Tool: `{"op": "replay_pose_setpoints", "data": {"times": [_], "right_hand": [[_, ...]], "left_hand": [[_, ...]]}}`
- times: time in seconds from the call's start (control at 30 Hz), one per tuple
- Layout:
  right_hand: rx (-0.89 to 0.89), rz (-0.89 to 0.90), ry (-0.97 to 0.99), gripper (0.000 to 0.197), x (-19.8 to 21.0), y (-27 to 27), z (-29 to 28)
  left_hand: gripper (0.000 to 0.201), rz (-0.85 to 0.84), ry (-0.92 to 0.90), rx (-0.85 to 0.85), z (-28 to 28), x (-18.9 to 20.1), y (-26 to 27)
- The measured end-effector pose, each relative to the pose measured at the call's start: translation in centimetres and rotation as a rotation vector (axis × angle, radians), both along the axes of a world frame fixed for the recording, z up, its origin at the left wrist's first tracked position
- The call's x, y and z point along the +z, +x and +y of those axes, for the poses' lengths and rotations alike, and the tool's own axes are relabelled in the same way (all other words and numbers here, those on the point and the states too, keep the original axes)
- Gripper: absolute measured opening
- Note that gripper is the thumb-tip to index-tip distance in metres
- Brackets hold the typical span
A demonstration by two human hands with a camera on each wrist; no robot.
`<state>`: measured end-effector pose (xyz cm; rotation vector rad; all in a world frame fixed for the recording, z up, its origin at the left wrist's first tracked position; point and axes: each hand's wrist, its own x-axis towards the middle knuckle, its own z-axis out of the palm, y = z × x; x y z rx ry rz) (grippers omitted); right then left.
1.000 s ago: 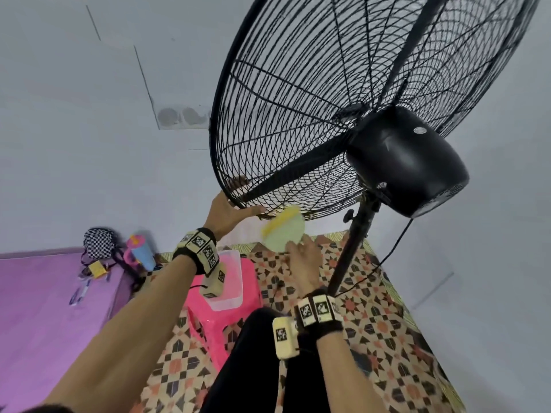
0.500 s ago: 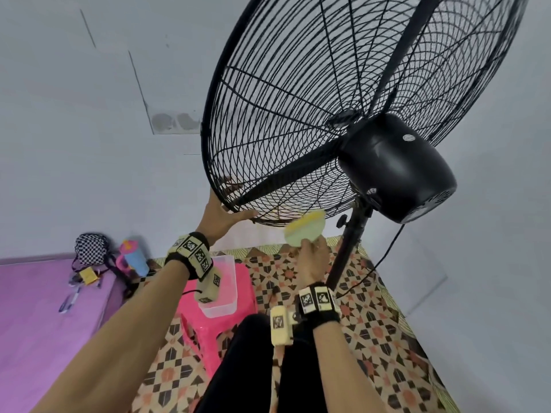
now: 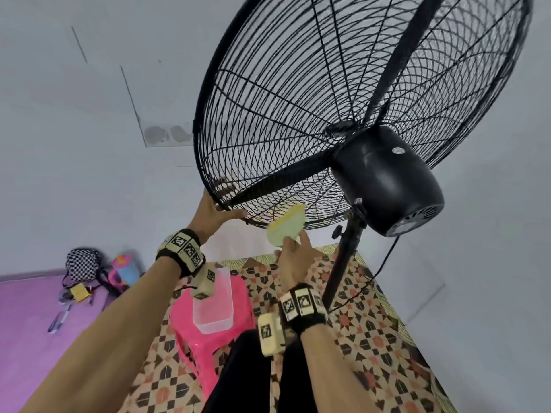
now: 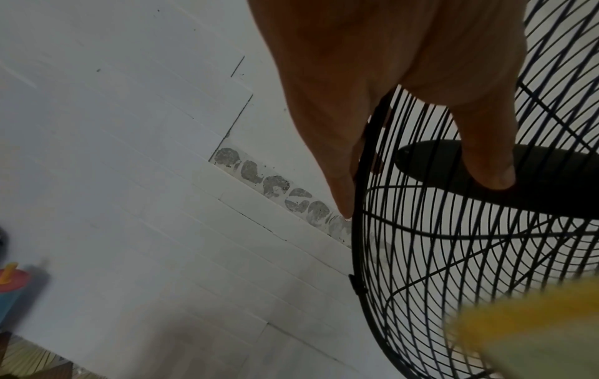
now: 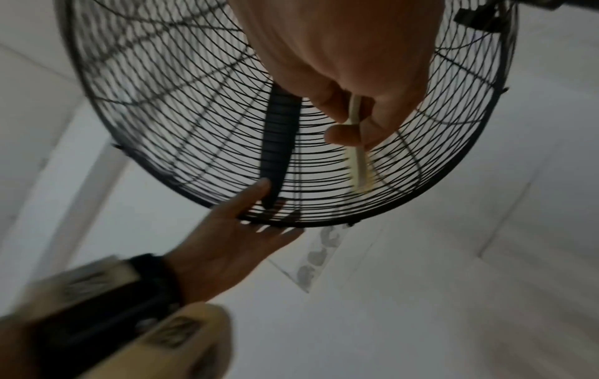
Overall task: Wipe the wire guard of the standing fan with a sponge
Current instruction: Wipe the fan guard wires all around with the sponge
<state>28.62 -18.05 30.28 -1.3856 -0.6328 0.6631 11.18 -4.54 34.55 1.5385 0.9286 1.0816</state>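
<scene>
Wire guard [image 3: 298, 114] of the standing fan was seen tilted overhead, its lower rim steadied by the left hand [image 3: 213, 214], whose fingers were hooked over the rim while the thumb was laid along the outer wires. A yellow-green sponge [image 3: 286, 229] was pinched at its lower edge by the right hand [image 3: 293, 260] and was held against the lowest wires near the rim, just beside the black pole [image 3: 343, 263]. The wiping step was judged to be under way at the bottom of the guard, with most of the grille apparently not yet reached. For the next move, the sponge would need to be swept along the wires with light pressure while the rim was braced. A small round badge [image 3: 398, 150] was visible on the motor housing [image 3: 387, 180], but nothing on it could be read; only square coded markers were shown on the wristbands [image 3: 301, 304].
</scene>
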Motion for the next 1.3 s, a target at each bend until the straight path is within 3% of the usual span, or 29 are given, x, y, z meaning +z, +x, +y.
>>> {"op": "replay_pose_setpoints", "data": {"times": [0.1, 0.27, 0.47, 0.6, 0.73, 0.83, 0.97, 1.03, 1.2, 1.3], "right_hand": [[0.109, -0.035, 0.044, 0.029, 0.0, -0.2, -1.3], [-0.172, -0.029, -0.029, 0.026, -0.5, 2.3, -0.3], [0.123, -0.044, 0.023, 0.032, 0.5, 1.6, -1.8], [-0.129, 0.017, -0.007, 0.035, 1.2, 3.8, -1.0], [-0.005, -0.040, 0.006, 0.031, 2.6, 3.6, -0.9], [0.083, -0.045, 0.042, 0.027, 3.0, 3.5, -2.1], [-0.082, 0.008, -0.010, 0.023, 2.5, 4.6, -2.1], [-0.089, 0.025, -0.005, 0.028, 2.6, 4.4, -1.6], [0.107, -0.019, 0.064, 0.031, 3.3, 3.5, -2.4], [-0.055, 0.005, 0.041, 0.030, 3.0, 4.6, -2.5]], "left_hand": [[0.112, 0.000, -0.003, -0.007, 0.2, -0.3, 0.0], [0.105, 0.008, 0.016, -0.012, -0.4, -0.5, 0.3], [0.105, 0.017, 0.020, -0.006, -0.6, -0.4, 0.4], [0.103, 0.016, 0.021, -0.009, -0.8, -0.4, 0.5], [0.109, 0.017, 0.026, 0.004, -0.5, -0.5, 0.2], [0.103, 0.026, 0.054, 0.016, -0.7, -0.8, 0.4], [0.098, -0.033, 0.075, 0.080, -1.7, -1.8, 1.5], [0.103, -0.066, 0.044, 0.141, -2.2, -2.4, 2.5], [0.136, -0.069, -0.091, 0.243, -2.4, -4.2, 5.3], [0.148, -0.065, -0.135, 0.283, -2.1, -5.2, 6.8]]}}
